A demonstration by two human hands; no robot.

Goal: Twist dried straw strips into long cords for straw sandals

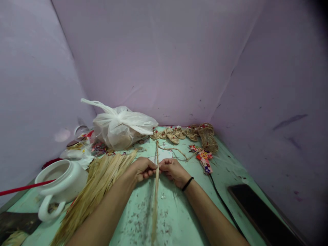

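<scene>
A narrow braid of dried plant fibre [157, 154] runs up the middle of the table, its loose strands trailing down toward me. My left hand [145, 168] pinches the braid from the left, thumb and forefinger closed on it. From the other side my right hand [174, 171], with a black band at the wrist, grips the same spot, so the fingertips of both hands nearly meet. Beyond the hands, a thin finished cord [176, 150] curves off to the right. Left of my left arm lies a bundle of flat dried leaf strips [102, 177].
A white pot [74, 181] with a red stick stands at left. Behind are a tied plastic bag [123, 128], small woven slippers [172, 135] and a twine roll [208, 138]. At right lie a flower-patterned glue gun [204, 160] with a black cable and a dark phone [258, 212].
</scene>
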